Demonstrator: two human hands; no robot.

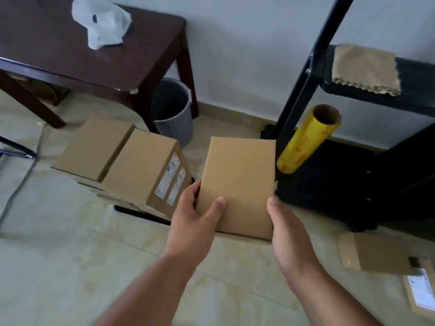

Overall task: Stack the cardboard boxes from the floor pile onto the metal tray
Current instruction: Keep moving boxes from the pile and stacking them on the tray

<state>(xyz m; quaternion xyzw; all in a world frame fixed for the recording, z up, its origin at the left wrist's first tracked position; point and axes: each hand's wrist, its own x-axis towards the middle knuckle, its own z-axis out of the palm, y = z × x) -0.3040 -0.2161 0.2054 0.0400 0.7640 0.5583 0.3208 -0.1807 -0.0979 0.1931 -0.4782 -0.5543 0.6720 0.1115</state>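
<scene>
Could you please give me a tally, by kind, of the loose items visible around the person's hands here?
Cardboard boxes: at least 5, one held, two topping the stack, two on the floor at right
Yellow film roll: 1
Grey bin: 1
White plastic bag: 1
Tan cloth: 1
Total: 9

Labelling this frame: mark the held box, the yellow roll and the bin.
held box [237,182], head view, middle of its top face.
yellow roll [303,147], head view, middle of its yellow side.
bin [175,128], head view, its grey outer wall.
</scene>
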